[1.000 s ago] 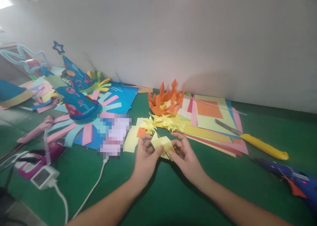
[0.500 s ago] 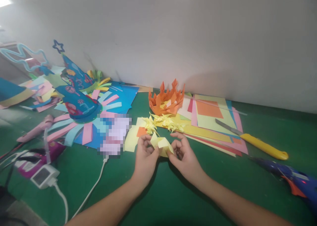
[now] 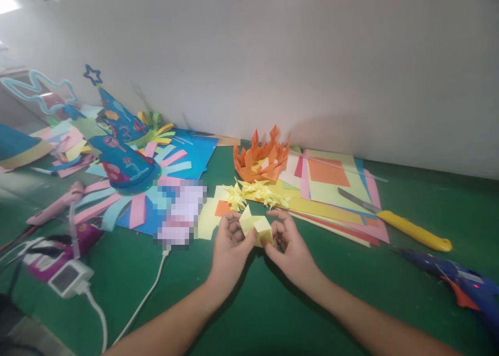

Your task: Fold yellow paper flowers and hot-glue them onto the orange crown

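Note:
Between my two hands is a small sheet of pale yellow paper [image 3: 257,227], creased and partly folded, with its flaps standing up. My left hand [image 3: 231,244] pinches its left side, thumb in front and fingers curled behind. On the right side, my right hand [image 3: 290,247] grips the lower corner between thumb and fingers. Just beyond them lie several folded yellow paper pieces [image 3: 263,192] with pointed tips. Behind these stands an orange folded-paper crown [image 3: 260,161]. The undersides of the paper are hidden by my fingers.
To the right lie a yellow-handled knife [image 3: 415,231] and a blue glue gun [image 3: 460,278] with a red light. Stacked coloured paper [image 3: 331,171] is behind. Decorated blue cone hats [image 3: 127,161], a pink glue gun [image 3: 56,205] and a white cable [image 3: 146,299] occupy the left.
The yellow paper has tilted slightly in my hands, and its flaps now stand more squarely. My left thumb has shifted a little to the right along it. Everything else stays put.

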A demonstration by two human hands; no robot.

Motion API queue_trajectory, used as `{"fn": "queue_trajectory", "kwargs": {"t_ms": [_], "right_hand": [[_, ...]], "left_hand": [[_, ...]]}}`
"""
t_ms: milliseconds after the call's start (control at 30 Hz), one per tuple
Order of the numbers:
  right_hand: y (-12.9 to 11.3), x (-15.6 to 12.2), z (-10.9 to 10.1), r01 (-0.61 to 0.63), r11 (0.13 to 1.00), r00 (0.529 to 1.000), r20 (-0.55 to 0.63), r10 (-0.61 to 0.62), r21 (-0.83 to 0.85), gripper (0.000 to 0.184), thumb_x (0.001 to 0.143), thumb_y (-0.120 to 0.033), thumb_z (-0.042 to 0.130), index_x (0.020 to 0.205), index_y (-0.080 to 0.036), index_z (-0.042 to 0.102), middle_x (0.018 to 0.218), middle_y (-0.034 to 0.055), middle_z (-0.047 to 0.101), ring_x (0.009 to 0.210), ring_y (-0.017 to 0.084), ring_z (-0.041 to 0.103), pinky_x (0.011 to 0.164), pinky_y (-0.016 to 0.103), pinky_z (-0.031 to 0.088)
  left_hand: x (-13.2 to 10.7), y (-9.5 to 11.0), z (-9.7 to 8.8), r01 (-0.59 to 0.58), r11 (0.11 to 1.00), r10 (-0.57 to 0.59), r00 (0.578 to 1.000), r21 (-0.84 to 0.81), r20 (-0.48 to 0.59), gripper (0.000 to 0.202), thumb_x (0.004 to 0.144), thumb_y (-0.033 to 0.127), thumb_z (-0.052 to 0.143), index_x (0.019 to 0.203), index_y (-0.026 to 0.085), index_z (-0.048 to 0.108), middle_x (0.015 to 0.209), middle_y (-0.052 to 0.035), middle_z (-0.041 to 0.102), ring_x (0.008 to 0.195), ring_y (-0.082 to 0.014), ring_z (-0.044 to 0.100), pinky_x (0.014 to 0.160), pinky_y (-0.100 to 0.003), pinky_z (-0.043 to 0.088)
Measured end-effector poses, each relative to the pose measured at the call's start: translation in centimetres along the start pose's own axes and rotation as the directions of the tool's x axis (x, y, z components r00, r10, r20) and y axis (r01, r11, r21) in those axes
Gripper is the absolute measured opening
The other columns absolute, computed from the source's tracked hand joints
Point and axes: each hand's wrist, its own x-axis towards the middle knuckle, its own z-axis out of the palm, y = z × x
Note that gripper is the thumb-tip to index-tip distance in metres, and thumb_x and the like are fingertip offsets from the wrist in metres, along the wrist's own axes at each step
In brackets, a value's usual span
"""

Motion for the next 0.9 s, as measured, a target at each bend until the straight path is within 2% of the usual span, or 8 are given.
{"fn": "queue_trajectory", "kwargs": {"t_ms": [167, 300, 367, 533, 767, 900], "right_hand": [[-0.23, -0.15, 0.1, -0.003, 1.0, 1.0, 0.009, 0.003, 0.0, 0.041, 0.076, -0.019, 0.054, 0.112, -0.025, 0.036, 0.067, -0.0067, 0.04, 0.059, 0.011, 0.044, 0.057, 0.025, 0.04], [-0.42, -0.23, 0.08, 0.003, 0.997, 1.0, 0.015, -0.004, 0.072, 0.04, 0.077, -0.022, 0.053, 0.113, -0.025, 0.036, 0.086, -0.0002, 0.05, 0.075, 0.014, 0.052, 0.066, 0.028, 0.044], [-0.53, -0.19, 0.07, -0.016, 0.993, 1.0, 0.02, 0.014, 0.118, 0.039, 0.077, -0.021, 0.052, 0.112, -0.025, 0.036, 0.09, 0.001, 0.051, 0.076, 0.014, 0.053, 0.064, 0.027, 0.044], [-0.75, -0.25, 0.22, -0.053, 0.988, 0.999, 0.017, 0.051, 0.143, 0.038, 0.075, -0.018, 0.051, 0.109, -0.026, 0.036, 0.085, -0.001, 0.054, 0.071, 0.014, 0.054, 0.058, 0.025, 0.042], [-0.34, -0.5, 0.27, -0.04, 0.999, 0.998, -0.04, 0.04, 0.019, 0.035, 0.071, -0.016, 0.051, 0.103, -0.024, 0.037, 0.081, -0.001, 0.05, 0.072, 0.015, 0.051, 0.061, 0.027, 0.043], [-0.13, -0.38, 0.19, -0.019, 1.0, 0.999, -0.039, 0.019, 0.002, 0.035, 0.072, -0.014, 0.049, 0.103, -0.023, 0.037, 0.082, -0.001, 0.05, 0.075, 0.015, 0.052, 0.064, 0.027, 0.044]], "left_hand": [[-0.07, 0.04, -0.09, -0.02, 0.999, 0.019, 1.0, 0.026, 0.025, 0.034, 0.067, 0.014, 0.065, 0.089, 0.022, 0.04, 0.08, 0.0033, 0.062, 0.072, -0.0094, 0.063, 0.067, -0.02, 0.049], [-0.19, 0.04, -0.18, -0.026, 0.997, 0.022, 0.998, 0.071, 0.054, 0.036, 0.067, 0.014, 0.065, 0.09, 0.022, 0.039, 0.075, 0.0054, 0.059, 0.067, -0.0077, 0.059, 0.061, -0.017, 0.046], [-0.34, 0.05, -0.15, -0.013, 0.993, 0.005, 0.998, 0.118, 0.069, 0.035, 0.069, 0.015, 0.064, 0.091, 0.022, 0.038, 0.075, 0.005, 0.059, 0.064, -0.007, 0.058, 0.058, -0.017, 0.045], [-0.52, 0.01, -0.09, -0.009, 0.982, -0.016, 0.992, 0.187, 0.127, 0.033, 0.07, 0.016, 0.063, 0.09, 0.022, 0.036, 0.072, 0.0055, 0.057, 0.059, -0.0065, 0.054, 0.053, -0.016, 0.041], [-0.53, 0.05, -0.03, 0.026, 0.998, -0.032, 0.994, 0.061, 0.1, 0.037, 0.068, 0.013, 0.063, 0.088, 0.023, 0.034, 0.067, 0.0085, 0.052, 0.055, -0.0053, 0.048, 0.051, -0.016, 0.039], [-0.58, -0.09, -0.15, 0.007, 0.998, -0.013, 0.997, 0.069, 0.082, 0.035, 0.07, 0.016, 0.063, 0.089, 0.023, 0.035, 0.07, 0.0077, 0.052, 0.059, -0.0059, 0.05, 0.053, -0.017, 0.041]]}}
